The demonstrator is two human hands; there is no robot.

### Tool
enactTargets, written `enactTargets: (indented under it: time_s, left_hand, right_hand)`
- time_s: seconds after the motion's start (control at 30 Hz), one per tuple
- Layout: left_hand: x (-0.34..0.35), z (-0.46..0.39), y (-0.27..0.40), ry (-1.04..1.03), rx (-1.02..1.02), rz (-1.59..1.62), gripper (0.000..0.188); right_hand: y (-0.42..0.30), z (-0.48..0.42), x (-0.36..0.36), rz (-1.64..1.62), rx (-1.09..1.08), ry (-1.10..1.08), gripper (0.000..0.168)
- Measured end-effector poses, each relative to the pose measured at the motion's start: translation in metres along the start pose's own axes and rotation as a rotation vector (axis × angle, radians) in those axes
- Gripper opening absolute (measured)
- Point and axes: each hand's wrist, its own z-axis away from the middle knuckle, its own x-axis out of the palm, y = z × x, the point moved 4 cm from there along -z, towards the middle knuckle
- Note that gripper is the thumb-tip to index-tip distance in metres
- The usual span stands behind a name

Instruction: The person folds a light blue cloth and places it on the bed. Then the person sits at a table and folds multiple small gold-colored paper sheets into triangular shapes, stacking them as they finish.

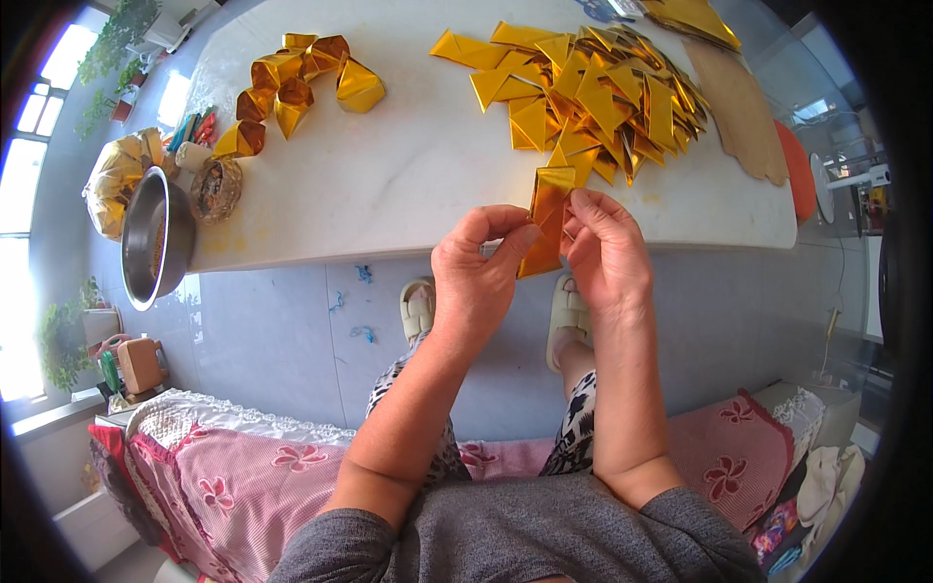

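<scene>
Between my two hands, just off the table's front edge, stands a folded piece of gold foil paper (548, 215). My left hand (485, 251) pinches its left edge between thumb and forefinger. On the right edge, the thumb and fingers of my right hand (601, 233) grip the same piece. Beyond them lies a large heap of flat, folded gold foil papers (605, 95) with pointed corners. At the far left of the table, several puffed-out gold foil shapes (280, 84) form a loose curve, and one gold foil shape (359, 85) lies at its right end.
A steel bowl (155, 237) stands at the white table's (364, 189) left edge, beside a round container (216, 191) and a bag of gold pieces (120, 178). Brown cardboard (736, 109) and stacked gold sheets (692, 22) lie at right. Behind me is a sofa with a pink cover (270, 474).
</scene>
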Motion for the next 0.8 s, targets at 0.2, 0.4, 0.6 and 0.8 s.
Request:
enactTargets:
  time_s: [0.2, 0.4, 0.6, 0.8]
  left_hand:
    - [0.0, -0.001, -0.002, -0.032, -0.069, 0.041, 0.011]
    - [-0.001, -0.002, -0.006, -0.012, -0.062, 0.007, 0.011]
    - [0.0, -0.001, -0.007, 0.015, -0.112, 0.056, 0.01]
    - [0.001, 0.001, -0.008, 0.06, -0.103, 0.17, 0.011]
  right_hand:
    - [0.0, -0.002, 0.003, -0.092, -0.011, -0.018, 0.015]
    - [0.002, -0.003, 0.0, -0.108, 0.012, -0.053, 0.012]
    - [0.0, 0.002, 0.006, 0.001, -0.051, -0.095, 0.01]
    - [0.002, 0.005, 0.012, -0.026, -0.151, -0.09, 0.009]
